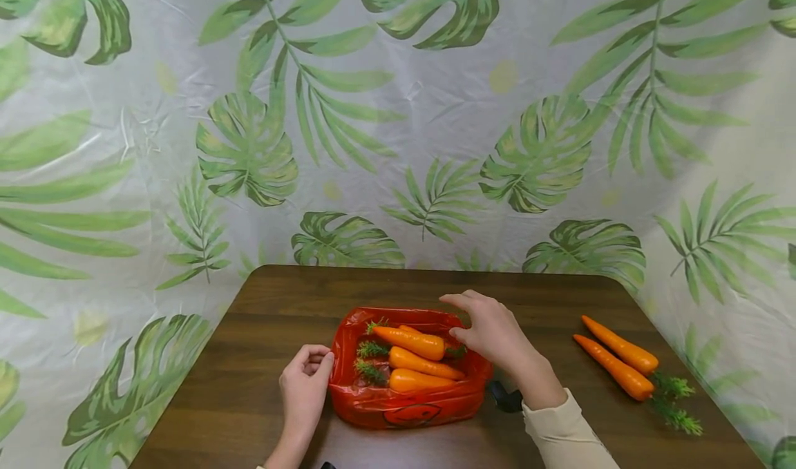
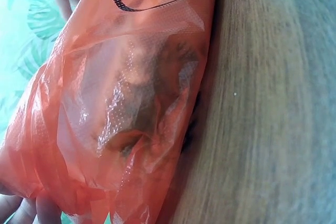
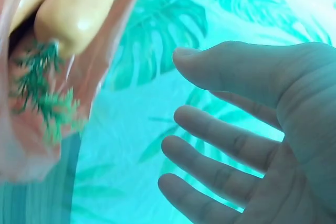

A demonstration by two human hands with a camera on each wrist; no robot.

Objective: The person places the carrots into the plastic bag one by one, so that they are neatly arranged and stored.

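A red plastic bag [image 1: 407, 410] with a black printed drawing sits on the table, its mouth spread wide. Inside it lie several orange carrots [image 1: 419, 343] with green leafy tops, some pointing opposite ways. My left hand [image 1: 306, 379] pinches the bag's left rim between thumb and curled fingers; in the left wrist view its fingertips [image 2: 46, 211] show at the film's edge. Over the bag's back right corner is my right hand [image 1: 494, 331], fingers spread and holding nothing. The right wrist view shows that hand [image 3: 252, 129] apart from the bag [image 3: 31, 156] and a carrot [image 3: 79, 14].
Two more carrots [image 1: 616, 365] lie side by side at the right of the brown wooden table [image 1: 273, 310], leafy tops toward its right edge. A black object [image 1: 506, 398] shows beside the bag, under the right wrist. Behind the table hangs a leaf-patterned sheet [image 1: 435, 123].
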